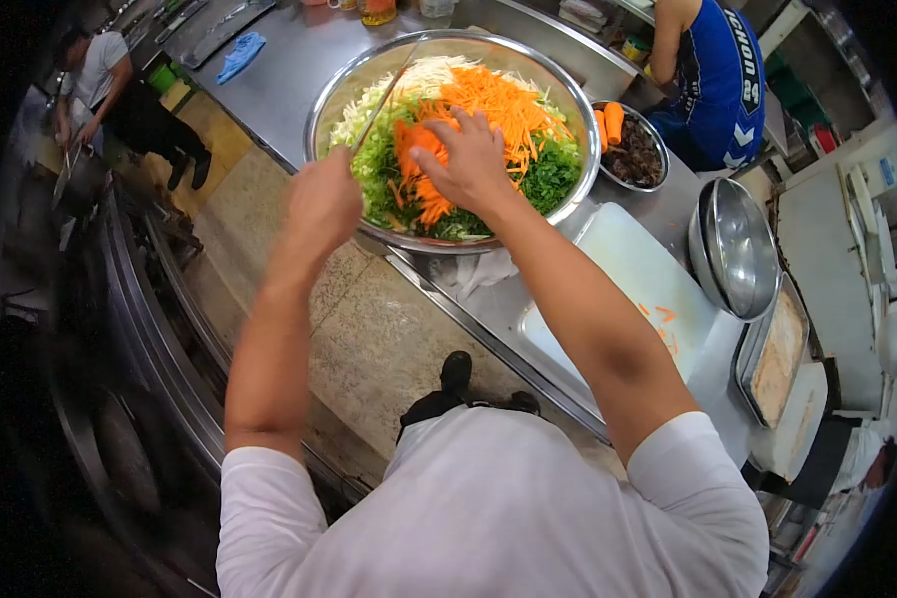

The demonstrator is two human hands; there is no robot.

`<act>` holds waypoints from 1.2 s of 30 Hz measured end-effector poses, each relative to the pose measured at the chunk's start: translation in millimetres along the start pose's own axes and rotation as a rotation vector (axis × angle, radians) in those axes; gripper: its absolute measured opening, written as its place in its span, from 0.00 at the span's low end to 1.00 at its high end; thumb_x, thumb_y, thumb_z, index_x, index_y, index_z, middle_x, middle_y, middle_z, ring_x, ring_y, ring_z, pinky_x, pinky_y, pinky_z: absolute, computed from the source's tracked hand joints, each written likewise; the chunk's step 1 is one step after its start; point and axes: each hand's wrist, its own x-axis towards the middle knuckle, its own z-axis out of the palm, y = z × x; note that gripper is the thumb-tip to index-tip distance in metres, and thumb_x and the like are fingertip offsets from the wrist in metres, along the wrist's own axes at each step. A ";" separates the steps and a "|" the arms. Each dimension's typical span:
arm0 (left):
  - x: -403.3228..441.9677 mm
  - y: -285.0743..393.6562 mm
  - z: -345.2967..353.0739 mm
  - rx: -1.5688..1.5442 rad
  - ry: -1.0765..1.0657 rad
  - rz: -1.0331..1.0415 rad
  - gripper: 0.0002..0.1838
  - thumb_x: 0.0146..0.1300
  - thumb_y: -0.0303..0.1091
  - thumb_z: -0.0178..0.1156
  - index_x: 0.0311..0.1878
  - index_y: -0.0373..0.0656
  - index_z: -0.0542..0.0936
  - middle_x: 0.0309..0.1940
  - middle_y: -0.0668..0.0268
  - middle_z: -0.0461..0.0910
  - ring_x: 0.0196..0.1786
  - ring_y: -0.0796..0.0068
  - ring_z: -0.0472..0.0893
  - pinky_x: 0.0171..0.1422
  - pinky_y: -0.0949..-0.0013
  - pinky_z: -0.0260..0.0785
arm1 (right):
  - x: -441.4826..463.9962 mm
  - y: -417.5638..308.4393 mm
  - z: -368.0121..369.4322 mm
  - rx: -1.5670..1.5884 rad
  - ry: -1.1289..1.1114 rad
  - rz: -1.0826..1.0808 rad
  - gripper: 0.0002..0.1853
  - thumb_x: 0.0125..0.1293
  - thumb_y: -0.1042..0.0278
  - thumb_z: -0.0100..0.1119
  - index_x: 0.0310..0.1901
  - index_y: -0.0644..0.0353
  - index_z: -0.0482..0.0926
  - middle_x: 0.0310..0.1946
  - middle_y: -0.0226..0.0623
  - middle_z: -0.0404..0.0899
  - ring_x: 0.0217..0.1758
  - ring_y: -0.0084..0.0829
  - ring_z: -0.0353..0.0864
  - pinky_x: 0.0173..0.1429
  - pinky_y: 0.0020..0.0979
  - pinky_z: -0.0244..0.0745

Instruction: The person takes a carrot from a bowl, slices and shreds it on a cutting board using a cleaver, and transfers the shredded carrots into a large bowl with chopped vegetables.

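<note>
My left hand (324, 204) is closed around the handle of a knife (384, 100), at the near left rim of a large steel bowl (321, 85). The blade points up and away over the bowl's contents. Inside lie shredded carrot (488, 90), chopped green vegetables (548, 174) and pale shreds (439, 70). My right hand (465, 164) is spread over the carrot, its fingers apart and at or just above the shreds. Some blur softens the carrot beside the thumb and my left forearm.
A cutting board (618, 279) with carrot scraps lies right of the bowl. Beyond it are a smaller bowl of dark pieces (636, 159) with whole carrots (613, 122), stacked steel bowls (747, 249) and a tray (775, 349). A blue cloth (240, 57) lies far left. Two people stand nearby.
</note>
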 end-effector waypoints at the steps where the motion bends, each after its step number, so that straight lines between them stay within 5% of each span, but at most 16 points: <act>1: 1.3 -8.0 -4.1 0.027 0.014 -0.010 0.16 0.74 0.36 0.52 0.56 0.36 0.79 0.44 0.34 0.83 0.51 0.33 0.83 0.57 0.37 0.71 | 2.0 9.7 -2.2 0.085 0.143 -0.131 0.31 0.69 0.42 0.66 0.66 0.53 0.81 0.73 0.51 0.72 0.79 0.55 0.65 0.79 0.61 0.58; 3: -10.9 -19.9 -0.2 0.043 -0.048 -0.031 0.15 0.74 0.33 0.50 0.56 0.36 0.79 0.41 0.35 0.82 0.50 0.28 0.81 0.57 0.36 0.71 | -21.8 34.7 -12.7 0.166 0.224 -0.214 0.26 0.72 0.47 0.64 0.63 0.56 0.83 0.67 0.52 0.79 0.75 0.51 0.73 0.76 0.54 0.67; 6: -15.6 -23.6 1.4 -0.225 0.122 0.107 0.12 0.76 0.32 0.53 0.53 0.36 0.80 0.31 0.53 0.84 0.32 0.55 0.84 0.38 0.53 0.74 | -51.3 65.3 -74.1 0.430 0.220 -0.031 0.20 0.73 0.53 0.64 0.54 0.62 0.86 0.52 0.50 0.88 0.53 0.45 0.88 0.56 0.39 0.80; 9: -57.8 17.7 -9.1 -0.850 -0.214 0.035 0.09 0.76 0.34 0.60 0.50 0.38 0.82 0.23 0.72 0.76 0.20 0.84 0.73 0.22 0.73 0.65 | -125.7 133.5 -106.3 0.375 0.271 0.066 0.20 0.72 0.53 0.66 0.51 0.64 0.87 0.47 0.48 0.89 0.46 0.41 0.89 0.49 0.36 0.81; 14: -104.1 90.7 64.6 -1.056 -0.754 0.042 0.08 0.75 0.32 0.59 0.45 0.36 0.80 0.18 0.72 0.73 0.18 0.85 0.72 0.21 0.73 0.64 | -276.3 206.8 -159.2 0.245 0.277 0.458 0.23 0.71 0.52 0.69 0.56 0.64 0.85 0.56 0.47 0.87 0.58 0.43 0.87 0.60 0.36 0.80; 16: -105.1 124.4 102.8 -0.888 -0.889 0.183 0.09 0.75 0.33 0.59 0.42 0.36 0.79 0.20 0.64 0.77 0.18 0.71 0.78 0.24 0.62 0.72 | -341.0 221.2 -171.6 0.204 0.230 0.509 0.29 0.68 0.50 0.72 0.62 0.62 0.81 0.63 0.49 0.82 0.65 0.46 0.82 0.67 0.39 0.76; 17: -105.1 135.1 129.9 -0.877 -0.906 0.198 0.09 0.75 0.33 0.59 0.42 0.36 0.79 0.20 0.64 0.77 0.18 0.71 0.78 0.24 0.62 0.72 | -372.1 223.6 -173.6 0.179 0.153 0.546 0.37 0.65 0.47 0.75 0.69 0.61 0.77 0.69 0.50 0.78 0.71 0.49 0.77 0.75 0.42 0.71; 19: -103.0 156.9 177.3 -0.404 -0.347 0.746 0.07 0.71 0.32 0.58 0.40 0.37 0.79 0.25 0.48 0.84 0.29 0.48 0.86 0.35 0.49 0.78 | -428.0 223.0 -168.0 0.056 0.111 0.542 0.48 0.59 0.40 0.76 0.75 0.59 0.69 0.74 0.52 0.70 0.78 0.53 0.67 0.80 0.48 0.62; 22: -103.2 209.3 192.3 -0.097 -0.466 0.714 0.08 0.70 0.30 0.55 0.44 0.36 0.79 0.33 0.41 0.85 0.36 0.36 0.86 0.46 0.41 0.78 | -470.8 216.4 -163.3 -0.176 -0.033 0.616 0.67 0.48 0.27 0.78 0.83 0.57 0.54 0.82 0.55 0.54 0.87 0.57 0.47 0.86 0.58 0.43; 24: -113.1 234.9 201.4 -0.034 -0.479 0.774 0.08 0.70 0.29 0.54 0.47 0.36 0.78 0.33 0.42 0.86 0.37 0.38 0.87 0.47 0.41 0.79 | -483.1 225.3 -152.2 -0.303 -0.139 0.717 0.81 0.39 0.15 0.74 0.85 0.62 0.44 0.86 0.58 0.41 0.90 0.58 0.35 0.86 0.66 0.29; 27: -145.2 257.5 220.4 0.013 -0.444 0.895 0.11 0.69 0.27 0.53 0.53 0.37 0.77 0.32 0.45 0.87 0.36 0.40 0.88 0.46 0.41 0.80 | -477.4 244.7 -141.9 -0.303 -0.054 0.740 0.81 0.41 0.16 0.74 0.84 0.66 0.44 0.85 0.59 0.43 0.90 0.56 0.36 0.87 0.64 0.30; 30: -175.5 271.5 215.7 0.014 -0.495 0.995 0.07 0.68 0.26 0.54 0.45 0.35 0.78 0.32 0.45 0.86 0.34 0.42 0.88 0.41 0.44 0.80 | -451.6 261.6 -143.0 -0.312 -0.034 0.723 0.79 0.45 0.17 0.72 0.83 0.69 0.44 0.85 0.58 0.44 0.90 0.55 0.38 0.87 0.64 0.30; 32: -183.2 276.8 207.1 -0.120 -0.635 1.016 0.07 0.73 0.29 0.54 0.45 0.35 0.79 0.27 0.50 0.85 0.26 0.52 0.87 0.32 0.51 0.79 | -434.0 272.7 -149.8 -0.268 -0.029 0.710 0.77 0.47 0.17 0.71 0.83 0.69 0.45 0.86 0.57 0.44 0.90 0.54 0.39 0.87 0.63 0.31; 33: -181.5 275.3 204.6 -0.110 -0.637 1.009 0.07 0.73 0.29 0.54 0.45 0.35 0.79 0.27 0.50 0.85 0.26 0.52 0.87 0.32 0.51 0.79 | -428.6 276.0 -151.0 -0.231 -0.026 0.700 0.75 0.49 0.18 0.70 0.83 0.70 0.46 0.86 0.57 0.45 0.90 0.53 0.39 0.87 0.62 0.32; 35: -168.4 261.8 199.3 -0.598 -1.130 0.286 0.11 0.76 0.36 0.59 0.49 0.37 0.79 0.20 0.63 0.78 0.19 0.70 0.80 0.23 0.62 0.73 | -429.5 280.6 -145.9 -0.227 -0.028 0.647 0.65 0.61 0.23 0.65 0.83 0.70 0.50 0.85 0.57 0.48 0.89 0.54 0.42 0.88 0.59 0.35; 36: -168.0 248.1 210.2 -0.784 -1.170 0.136 0.11 0.77 0.36 0.60 0.50 0.37 0.78 0.19 0.71 0.72 0.16 0.79 0.73 0.19 0.70 0.67 | -431.8 284.7 -138.2 -0.190 0.015 0.651 0.59 0.67 0.28 0.61 0.82 0.71 0.51 0.84 0.58 0.50 0.89 0.55 0.43 0.88 0.57 0.36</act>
